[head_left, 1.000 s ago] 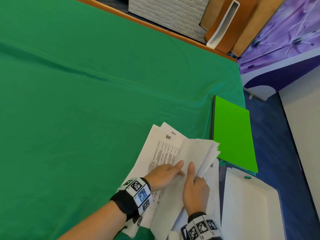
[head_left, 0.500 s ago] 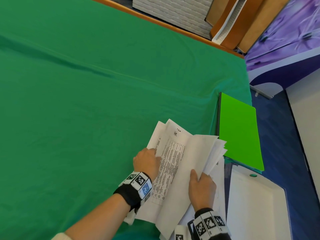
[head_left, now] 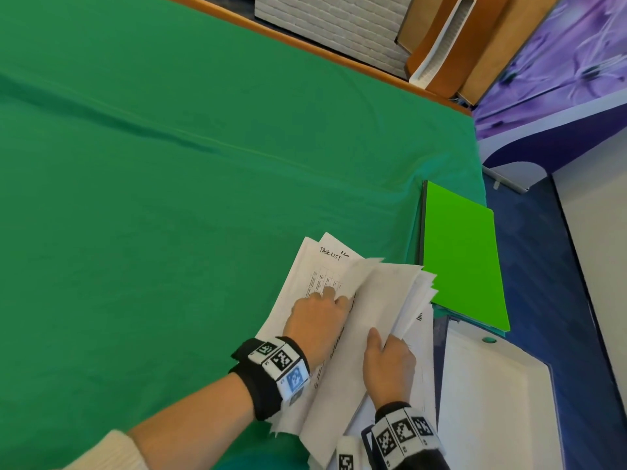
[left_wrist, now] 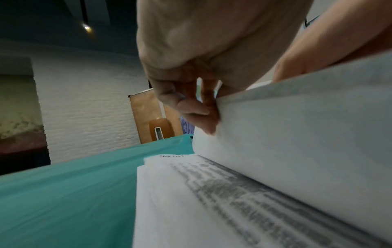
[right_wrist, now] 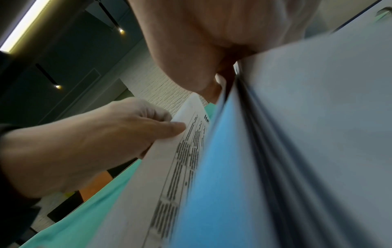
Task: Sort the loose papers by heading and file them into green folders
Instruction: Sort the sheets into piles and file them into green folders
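Observation:
A stack of loose printed papers [head_left: 305, 293] lies on the green cloth near the table's right end. Its exposed sheet is headed "TASK LIST" [head_left: 330, 254]. My left hand [head_left: 334, 296] sits on that stack, its thumb and curled fingers pinching the edge of a sheet [right_wrist: 191, 134] beside the raised bundle. My right hand [head_left: 383, 340] grips several lifted sheets [head_left: 386, 300], thumb on top, tilted up toward the right. A bright green folder [head_left: 461, 259] lies shut just right of the papers, on top of others.
A white tray [head_left: 492, 401] sits at the near right, beside the folders. The green tablecloth [head_left: 169, 198] stretches far left and back. Beyond the table's far edge stand a white brick panel [head_left: 332, 25] and brown boards [head_left: 475, 45].
The sheet headed HR has been turned over onto the bundle in my right hand, exposing the TASK LIST sheet. My left hand went out to the stack's left edge, then back to the middle.

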`<action>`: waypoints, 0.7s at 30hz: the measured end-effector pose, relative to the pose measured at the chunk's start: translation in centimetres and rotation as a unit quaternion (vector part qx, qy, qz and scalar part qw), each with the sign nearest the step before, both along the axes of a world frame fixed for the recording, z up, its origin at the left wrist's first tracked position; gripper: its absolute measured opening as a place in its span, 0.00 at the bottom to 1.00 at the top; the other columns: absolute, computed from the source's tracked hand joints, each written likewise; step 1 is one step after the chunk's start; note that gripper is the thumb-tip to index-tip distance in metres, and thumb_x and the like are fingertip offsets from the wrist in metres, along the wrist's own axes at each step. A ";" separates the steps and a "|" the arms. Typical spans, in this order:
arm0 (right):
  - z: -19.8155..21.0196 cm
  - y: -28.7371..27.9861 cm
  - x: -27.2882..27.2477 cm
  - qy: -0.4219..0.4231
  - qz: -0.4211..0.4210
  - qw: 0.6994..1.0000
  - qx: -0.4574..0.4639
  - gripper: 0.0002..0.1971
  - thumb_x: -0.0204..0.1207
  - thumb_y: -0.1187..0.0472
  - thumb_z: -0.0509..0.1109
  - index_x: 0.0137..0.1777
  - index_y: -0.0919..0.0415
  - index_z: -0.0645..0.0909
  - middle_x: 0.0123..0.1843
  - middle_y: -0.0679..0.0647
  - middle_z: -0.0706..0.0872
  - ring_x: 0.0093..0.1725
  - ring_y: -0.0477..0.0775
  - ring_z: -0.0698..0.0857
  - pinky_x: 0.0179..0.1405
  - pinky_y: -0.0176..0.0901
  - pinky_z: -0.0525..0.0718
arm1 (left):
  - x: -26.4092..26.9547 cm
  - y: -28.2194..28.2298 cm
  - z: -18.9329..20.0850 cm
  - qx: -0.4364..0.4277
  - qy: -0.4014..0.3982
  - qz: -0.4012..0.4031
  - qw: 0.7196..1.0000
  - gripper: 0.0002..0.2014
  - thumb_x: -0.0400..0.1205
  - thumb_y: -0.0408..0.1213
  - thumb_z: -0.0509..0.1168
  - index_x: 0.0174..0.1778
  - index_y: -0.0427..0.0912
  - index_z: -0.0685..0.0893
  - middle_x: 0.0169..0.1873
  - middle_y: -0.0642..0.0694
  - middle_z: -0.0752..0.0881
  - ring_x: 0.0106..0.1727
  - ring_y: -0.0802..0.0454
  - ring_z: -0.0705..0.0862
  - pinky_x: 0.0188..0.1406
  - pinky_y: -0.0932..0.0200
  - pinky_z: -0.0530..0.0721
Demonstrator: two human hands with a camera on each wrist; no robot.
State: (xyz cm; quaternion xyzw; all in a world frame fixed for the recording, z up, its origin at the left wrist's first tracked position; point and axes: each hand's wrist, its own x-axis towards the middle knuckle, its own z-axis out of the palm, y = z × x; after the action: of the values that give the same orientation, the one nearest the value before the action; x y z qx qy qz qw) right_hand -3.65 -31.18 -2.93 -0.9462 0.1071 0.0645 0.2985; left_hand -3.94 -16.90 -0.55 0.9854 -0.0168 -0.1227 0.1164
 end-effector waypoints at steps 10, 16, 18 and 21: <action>-0.8 0.3 0.5 -0.019 0.039 0.999 -0.028 0.24 0.85 0.49 0.58 0.40 0.67 0.85 0.41 0.62 0.86 0.45 0.62 0.83 0.46 0.48 0.77 | 0.4 -1.2 -2.2 -0.161 -0.069 0.133 0.976 0.18 0.86 0.57 0.58 0.44 0.44 0.74 0.44 0.47 0.83 0.40 0.47 0.79 0.36 0.57 0.69; -0.5 0.1 0.8 -0.008 0.024 0.999 -0.030 0.20 0.85 0.54 0.59 0.39 0.67 0.83 0.40 0.62 0.85 0.43 0.60 0.81 0.41 0.46 0.71 | 0.9 -1.4 -3.1 -0.395 -0.011 0.220 0.892 0.18 0.87 0.48 0.61 0.32 0.49 0.66 0.29 0.54 0.73 0.30 0.56 0.69 0.29 0.59 0.66; -0.3 0.0 0.8 -0.008 0.013 1.000 -0.015 0.20 0.85 0.54 0.58 0.37 0.65 0.81 0.39 0.61 0.85 0.44 0.61 0.83 0.44 0.49 0.76 | 1.2 -1.3 -3.6 -0.469 0.016 0.261 0.843 0.16 0.87 0.42 0.63 0.33 0.49 0.68 0.29 0.53 0.75 0.30 0.57 0.71 0.31 0.60 0.71; -0.4 0.1 0.8 0.000 0.000 1.000 0.008 0.23 0.85 0.46 0.57 0.42 0.63 0.85 0.43 0.59 0.87 0.48 0.60 0.83 0.51 0.50 0.80 | 1.5 -1.1 -4.2 -0.526 0.030 0.314 0.790 0.16 0.79 0.41 0.73 0.32 0.45 0.73 0.28 0.50 0.77 0.30 0.54 0.74 0.35 0.56 0.76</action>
State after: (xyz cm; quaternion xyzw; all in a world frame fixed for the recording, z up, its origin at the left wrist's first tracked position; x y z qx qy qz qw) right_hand -2.84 -31.13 -3.35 -0.9437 0.1071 0.0655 0.3062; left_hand -2.46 -17.96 -4.72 0.7190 0.2351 -0.0815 0.6490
